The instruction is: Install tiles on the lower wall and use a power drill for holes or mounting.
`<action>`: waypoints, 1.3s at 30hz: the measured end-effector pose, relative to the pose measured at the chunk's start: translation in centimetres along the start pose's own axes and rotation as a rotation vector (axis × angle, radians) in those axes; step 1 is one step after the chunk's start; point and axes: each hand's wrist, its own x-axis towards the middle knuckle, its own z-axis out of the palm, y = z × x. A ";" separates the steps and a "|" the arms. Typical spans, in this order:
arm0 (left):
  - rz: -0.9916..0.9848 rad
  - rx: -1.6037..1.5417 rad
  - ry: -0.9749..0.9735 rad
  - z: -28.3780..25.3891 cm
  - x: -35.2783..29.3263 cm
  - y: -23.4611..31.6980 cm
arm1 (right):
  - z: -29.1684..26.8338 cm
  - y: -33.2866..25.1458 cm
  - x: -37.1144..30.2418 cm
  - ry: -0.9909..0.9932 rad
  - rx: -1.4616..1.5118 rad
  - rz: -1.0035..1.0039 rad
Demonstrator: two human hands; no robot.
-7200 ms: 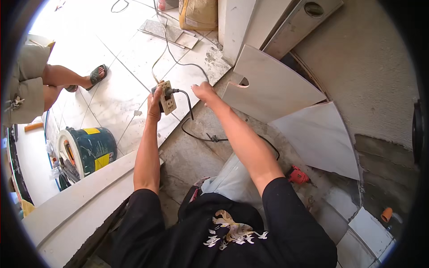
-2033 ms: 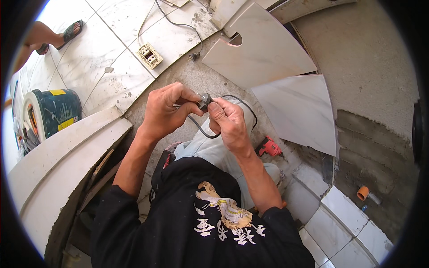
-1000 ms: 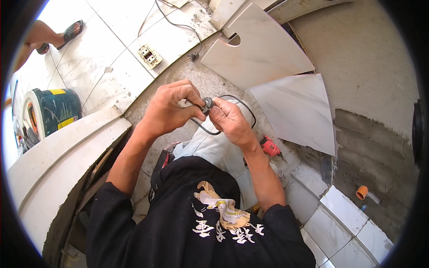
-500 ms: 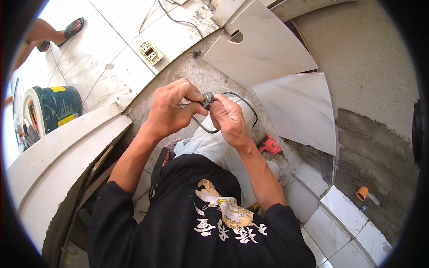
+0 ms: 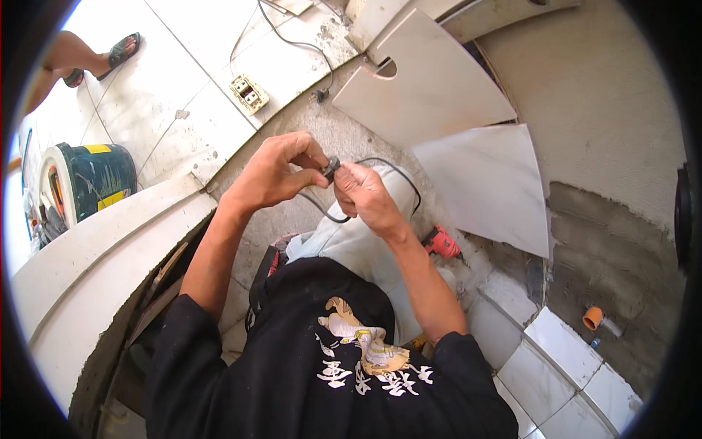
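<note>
Strong daylight floods the scene from the upper left, where the white floor tiles [image 5: 183, 80] glare almost to blank. The grey wall [image 5: 585, 95] on the right is evenly lit. Focus is sharp at centre; fisheye bending curves straight edges, and a black vignette rings the frame.

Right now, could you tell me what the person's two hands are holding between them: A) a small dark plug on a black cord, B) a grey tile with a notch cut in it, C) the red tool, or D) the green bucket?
A: the left hand and right hand meet around a small dark plug, with its black cord looping below and to the right.
</note>
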 end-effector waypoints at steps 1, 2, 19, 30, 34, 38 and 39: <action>0.009 0.007 0.007 -0.7 0.2 -0.7 | -0.2 0.4 0.4 -0.032 0.092 0.068; -0.064 -0.162 0.023 -1.4 0.6 -1.7 | -0.8 0.4 0.7 -0.043 0.116 0.102; -0.995 0.134 1.163 -11.1 10.9 -24.3 | -0.5 2.6 6.4 0.206 -0.086 -0.006; -0.406 -0.914 0.769 -7.7 9.1 -17.6 | 0.3 1.1 14.7 0.157 -0.100 0.021; -0.240 -0.797 0.791 -7.0 9.7 -17.3 | 0.9 1.2 17.4 0.135 -0.123 0.039; -0.199 -0.765 0.905 -6.0 10.3 -16.6 | 0.1 1.4 18.5 0.156 -0.074 0.077; -0.180 -0.710 0.961 -5.7 10.3 -16.5 | 0.0 1.3 18.6 0.155 -0.066 0.092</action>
